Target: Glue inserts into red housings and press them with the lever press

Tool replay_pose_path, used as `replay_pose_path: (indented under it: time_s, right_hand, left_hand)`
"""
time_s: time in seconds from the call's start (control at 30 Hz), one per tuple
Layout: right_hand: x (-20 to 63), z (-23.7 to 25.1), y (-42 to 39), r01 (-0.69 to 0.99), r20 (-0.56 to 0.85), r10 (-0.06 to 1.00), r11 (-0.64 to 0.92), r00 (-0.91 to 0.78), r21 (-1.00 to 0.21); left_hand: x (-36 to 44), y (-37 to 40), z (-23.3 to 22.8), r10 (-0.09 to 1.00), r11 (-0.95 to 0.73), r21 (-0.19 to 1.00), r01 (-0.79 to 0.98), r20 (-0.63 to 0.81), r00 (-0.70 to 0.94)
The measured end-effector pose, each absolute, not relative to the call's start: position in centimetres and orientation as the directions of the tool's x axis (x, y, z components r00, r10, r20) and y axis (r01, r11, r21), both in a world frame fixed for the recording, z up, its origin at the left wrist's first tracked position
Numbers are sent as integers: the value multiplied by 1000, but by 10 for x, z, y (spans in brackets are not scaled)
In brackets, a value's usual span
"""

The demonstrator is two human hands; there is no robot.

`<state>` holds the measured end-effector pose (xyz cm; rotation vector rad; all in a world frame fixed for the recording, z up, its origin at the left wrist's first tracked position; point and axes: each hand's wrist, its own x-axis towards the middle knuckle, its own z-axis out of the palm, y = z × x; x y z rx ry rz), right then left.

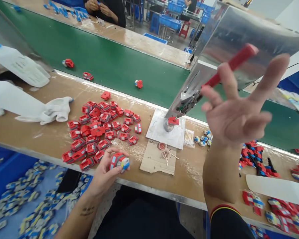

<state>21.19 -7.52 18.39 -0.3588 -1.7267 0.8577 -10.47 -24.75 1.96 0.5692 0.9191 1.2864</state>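
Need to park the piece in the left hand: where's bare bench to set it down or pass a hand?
Bare wood lies between the white cloth and the red parts pile, and along the near bench edge below the cardboard. It is crowded around the press plate and the parts at the right.

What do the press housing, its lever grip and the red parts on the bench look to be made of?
Press housing: bare sheet metal, brushed, dull reflections. Lever grip: red, matte, probably plastic or rubber sleeve. Red parts: moulded plastic, slight gloss, like the piece in the left hand.
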Motion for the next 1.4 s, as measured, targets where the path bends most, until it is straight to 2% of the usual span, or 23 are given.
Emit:
replay_pose_path:
  time_s: [0.07,0.17,0.2,0.27,0.33,0.4,0.47,0.57,0.7,0.8,1.0,1.1,1.13,1.2,1.27,1.3,1.33,1.4]
  right_hand:
    - [211,184,-73,-62,738,664,737,-120,-673]
    - [224,135,-76,185,754,649,733,98,-655]
    - [229,110,-75,281,680,721,631,133,-723]
    - [234,60,-68,370,412,902,341,131,-864]
    - [229,22,-58,367,202,974,152,100,-918]
    - [220,3,-51,328,114,992,94,45,-940]
    - [217,-2,-49,293,110,994,104,6,-950]
    - [242,4,-53,306,117,993,109,8,-946]
    - [306,22,-35,476,112,986,42,121,-878]
    - [337,34,10,635,140,967,-29,214,-772]
    - [336,37,79,775,88,983,-73,164,-628]
    - [336,46,74,807,150,975,-46,165,-588]
    - [337,52,70,813,203,962,-33,184,-581]
    - [336,71,61,791,400,887,68,231,-607]
    - [324,98,50,720,648,724,317,237,-618]
    - [314,112,45,662,749,626,470,217,-584]
    - [300,127,39,600,818,551,603,164,-526]
    - [268,156,28,499,865,501,740,38,-450]
  left_hand:
    - [-103,-246,21,979,185,832,-523,-202,26]
    - [-100,-249,20,980,154,849,-505,-197,-32]
    - [-99,-250,18,977,161,850,-502,-208,-40]
    - [-96,-248,14,976,166,857,-488,-214,-44]
    - [-93,-242,10,982,137,874,-466,-181,-51]
    - [-90,-234,8,987,129,890,-438,-158,-29]
    - [-89,-228,6,986,152,900,-409,-169,-5]
    - [-90,-230,2,979,155,918,-364,-192,-66]
    - [-99,-229,1,967,141,951,-277,-193,-168]
    - [-98,-204,11,984,96,982,-161,-118,-134]
    - [-52,-107,34,992,-112,994,7,112,60]
    - [-26,-63,34,967,-201,972,122,177,183]
    - [-19,-52,33,955,-235,957,167,196,221]
    - [-7,-33,30,930,-300,925,231,230,287]
    - [2,-22,28,908,-344,905,253,252,334]
    - [5,-18,27,899,-357,899,254,256,355]
    - [7,-16,26,891,-366,895,254,259,373]
    - [11,-14,24,877,-378,893,244,261,403]
